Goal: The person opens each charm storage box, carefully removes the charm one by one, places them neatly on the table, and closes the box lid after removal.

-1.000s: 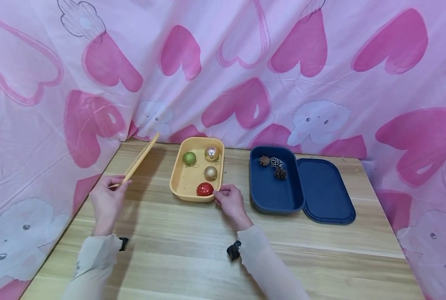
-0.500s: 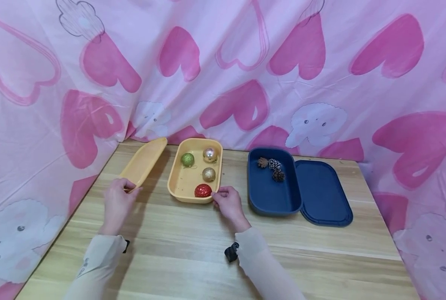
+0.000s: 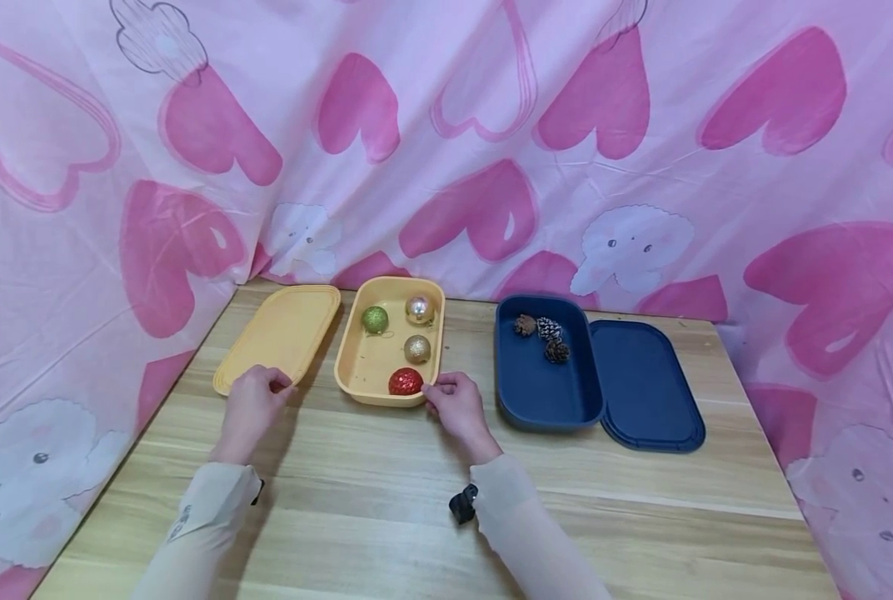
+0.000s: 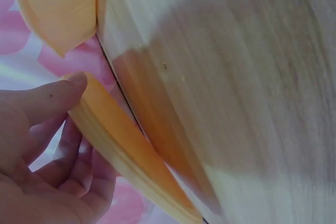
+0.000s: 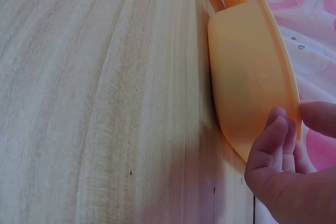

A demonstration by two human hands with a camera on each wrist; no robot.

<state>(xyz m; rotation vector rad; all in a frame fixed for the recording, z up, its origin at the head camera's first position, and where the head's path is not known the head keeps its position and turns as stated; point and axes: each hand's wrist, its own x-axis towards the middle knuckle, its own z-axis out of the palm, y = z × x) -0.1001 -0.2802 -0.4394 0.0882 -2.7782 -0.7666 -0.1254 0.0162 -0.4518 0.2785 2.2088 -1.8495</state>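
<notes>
The left hand (image 3: 250, 412) has its fingers pinching the yellow lid (image 3: 281, 329), at 9 o'clock from the yellow box (image 3: 382, 360); the right hand (image 3: 458, 408) pinches that box's 5 o'clock rim. Uncovering looks nearly done: only the lid is not yet released, with 4 balls (image 3: 417, 349) inside the box.

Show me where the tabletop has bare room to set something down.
Widest: the table between the sleeves, and in front of the blue box and blue lid. Narrower: the strip between blue box and yellow box, beyond the right hand. Crowded: back left, where the left hand pinches the yellow lid close beside the yellow box.
</notes>
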